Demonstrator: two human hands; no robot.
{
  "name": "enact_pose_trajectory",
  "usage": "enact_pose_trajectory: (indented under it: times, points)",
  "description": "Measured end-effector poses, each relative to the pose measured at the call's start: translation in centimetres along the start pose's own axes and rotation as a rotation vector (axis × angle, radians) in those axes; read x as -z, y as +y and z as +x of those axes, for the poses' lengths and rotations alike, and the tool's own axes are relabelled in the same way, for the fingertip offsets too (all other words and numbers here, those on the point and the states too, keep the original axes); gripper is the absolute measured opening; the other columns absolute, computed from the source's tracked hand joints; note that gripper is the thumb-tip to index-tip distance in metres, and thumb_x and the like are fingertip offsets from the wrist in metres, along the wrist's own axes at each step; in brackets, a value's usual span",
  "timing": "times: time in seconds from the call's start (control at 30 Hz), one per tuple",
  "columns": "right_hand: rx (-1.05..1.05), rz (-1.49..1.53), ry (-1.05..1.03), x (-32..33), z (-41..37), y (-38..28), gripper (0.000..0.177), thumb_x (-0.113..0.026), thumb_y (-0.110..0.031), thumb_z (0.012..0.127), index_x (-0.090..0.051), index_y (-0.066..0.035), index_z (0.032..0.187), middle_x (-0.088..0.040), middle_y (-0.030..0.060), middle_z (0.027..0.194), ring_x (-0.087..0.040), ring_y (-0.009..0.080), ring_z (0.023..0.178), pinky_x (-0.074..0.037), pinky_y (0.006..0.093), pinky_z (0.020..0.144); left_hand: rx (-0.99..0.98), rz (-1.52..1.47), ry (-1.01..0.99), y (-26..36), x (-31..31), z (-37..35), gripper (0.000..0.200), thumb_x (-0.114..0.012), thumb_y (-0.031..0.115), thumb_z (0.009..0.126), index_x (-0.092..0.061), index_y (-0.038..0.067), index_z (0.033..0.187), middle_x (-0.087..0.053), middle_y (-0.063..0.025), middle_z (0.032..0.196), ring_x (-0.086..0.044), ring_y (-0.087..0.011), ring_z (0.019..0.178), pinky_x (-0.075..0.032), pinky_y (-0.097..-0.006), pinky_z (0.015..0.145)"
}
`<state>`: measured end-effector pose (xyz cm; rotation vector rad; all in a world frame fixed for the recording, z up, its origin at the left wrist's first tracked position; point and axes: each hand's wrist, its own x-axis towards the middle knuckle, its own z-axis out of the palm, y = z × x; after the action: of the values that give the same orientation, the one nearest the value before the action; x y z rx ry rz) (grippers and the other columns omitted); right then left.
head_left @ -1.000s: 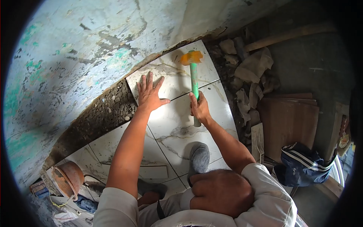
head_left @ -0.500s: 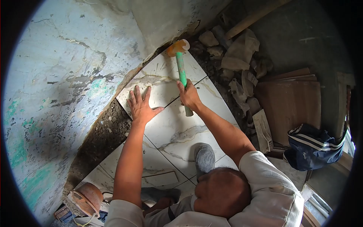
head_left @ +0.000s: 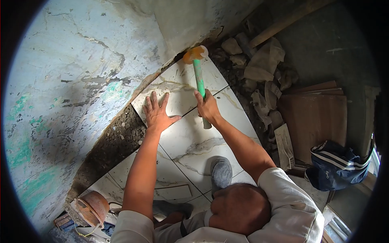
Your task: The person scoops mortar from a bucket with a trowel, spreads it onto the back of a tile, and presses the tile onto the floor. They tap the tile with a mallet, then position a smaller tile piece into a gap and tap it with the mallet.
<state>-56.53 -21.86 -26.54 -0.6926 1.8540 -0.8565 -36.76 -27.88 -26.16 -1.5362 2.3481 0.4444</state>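
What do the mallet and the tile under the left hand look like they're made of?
Mallet: orange head looks like rubber, matte and scuffed; green handle probably plastic or fibreglass. Tile: likely glazed ceramic or porcelain, glossy white with grey-gold marble-like veining.

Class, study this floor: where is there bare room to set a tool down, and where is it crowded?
Free: the marble tile between the forearms, bordered by the left hand, right hand and shoe; also the nearer tile beside the gravel strip. Crowded: right of the mallet, where rubble, a trowel, brown tiles and a blue bag sit.
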Motion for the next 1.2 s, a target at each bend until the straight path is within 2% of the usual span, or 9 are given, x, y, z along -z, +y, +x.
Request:
enact_pose_trajectory:
  times: [0.13,0.2,0.3,0.47,0.53,0.6,0.63,0.77,1.2]
  points:
    - [0.102,0.015,0.106,0.7,-1.5,1.8,0.047,-0.050,-0.043,0.098,-0.050,0.004,0.102,-0.060,0.0190,0.069,-0.062,0.0283,0.065,-0.049,0.0425,0.065,0.020,0.012,-0.012,-0.2,-0.3,-0.1,0.111,-0.072,0.070,0.063,-0.021,0.030,0.153,-0.006,-0.0211,0.159,-0.007,-0.0460,0.145,-0.017,-0.0607,0.113]
    - [-0.096,0.059,-0.051,1.5,-0.8,1.6,0.046,-0.051,-0.043,0.098,-0.049,0.002,0.104,-0.055,0.0102,0.062,-0.056,0.0195,0.049,-0.047,0.0359,0.048,0.005,0.014,-0.021,-0.1,-0.2,0.1,0.111,-0.071,0.070,0.064,-0.019,0.030,0.153,-0.006,-0.0208,0.159,-0.006,-0.0456,0.145,-0.016,-0.0604,0.114]
    - [-0.052,0.083,-0.048,2.0,-0.6,0.5,0.045,-0.051,-0.044,0.098,-0.048,0.001,0.103,-0.051,0.0060,0.060,-0.051,0.0148,0.043,-0.044,0.0316,0.040,0.012,0.010,-0.035,-0.3,-0.2,0.3,0.112,-0.071,0.071,0.064,-0.017,0.031,0.154,-0.006,-0.0208,0.159,-0.004,-0.0452,0.145,-0.016,-0.0603,0.114]
    - [0.263,-0.136,0.199,1.8,0.7,3.1,0.048,-0.051,-0.044,0.098,-0.046,0.003,0.103,-0.049,0.0059,0.059,-0.049,0.0150,0.043,-0.043,0.0324,0.041,0.020,0.007,-0.066,0.2,0.4,0.0,0.113,-0.071,0.072,0.063,-0.017,0.030,0.154,-0.007,-0.0209,0.159,-0.003,-0.0450,0.145,-0.013,-0.0606,0.115]
    - [0.171,-0.183,0.152,2.2,1.2,2.2,0.047,-0.052,-0.045,0.098,-0.046,0.002,0.097,-0.051,0.0081,0.059,-0.051,0.0169,0.044,-0.044,0.0340,0.043,0.018,0.065,-0.102,0.6,1.4,0.5,0.117,-0.075,0.069,0.060,-0.019,0.025,0.153,-0.008,-0.0195,0.159,-0.004,-0.0409,0.147,-0.010,-0.0580,0.117]
    - [0.020,-0.162,0.040,2.6,1.0,0.9,0.049,-0.052,-0.045,0.097,-0.051,0.004,0.096,-0.061,0.0278,0.075,-0.063,0.0444,0.076,-0.048,0.0467,0.067,-0.053,0.106,-0.105,0.9,1.9,2.0,0.119,-0.077,0.068,0.059,-0.021,0.022,0.153,-0.007,-0.0183,0.159,-0.004,-0.0381,0.147,-0.009,-0.0560,0.118]
    - [0.066,-0.209,0.082,2.5,1.2,1.2,0.045,-0.053,-0.043,0.096,-0.050,0.002,0.096,-0.061,0.0279,0.074,-0.062,0.0468,0.074,-0.047,0.0490,0.065,-0.119,0.146,-0.112,1.1,1.9,2.6,0.120,-0.079,0.066,0.057,-0.023,0.020,0.152,-0.007,-0.0171,0.160,-0.004,-0.0353,0.148,-0.008,-0.0539,0.119]
    - [0.278,-0.459,0.294,4.4,-0.3,-0.4,0.038,-0.056,-0.039,0.095,-0.046,-0.002,0.099,-0.062,0.0276,0.072,-0.061,0.0500,0.071,-0.046,0.0542,0.062,-0.229,-0.008,-0.001,2.1,1.9,5.4,0.131,-0.085,0.061,0.051,-0.017,0.017,0.153,-0.007,-0.0134,0.160,-0.004,-0.0289,0.149,-0.009,-0.0475,0.120]
    - [0.176,-0.564,0.098,8.0,3.0,0.2,0.036,-0.057,-0.036,0.095,-0.049,0.000,0.098,-0.062,0.0312,0.078,-0.060,0.0511,0.082,-0.048,0.0547,0.067,-0.147,-0.042,-0.062,3.0,3.2,8.2,0.134,-0.089,0.052,0.048,-0.013,0.021,0.154,-0.005,-0.0144,0.160,-0.006,-0.0299,0.148,-0.013,-0.0412,0.121]
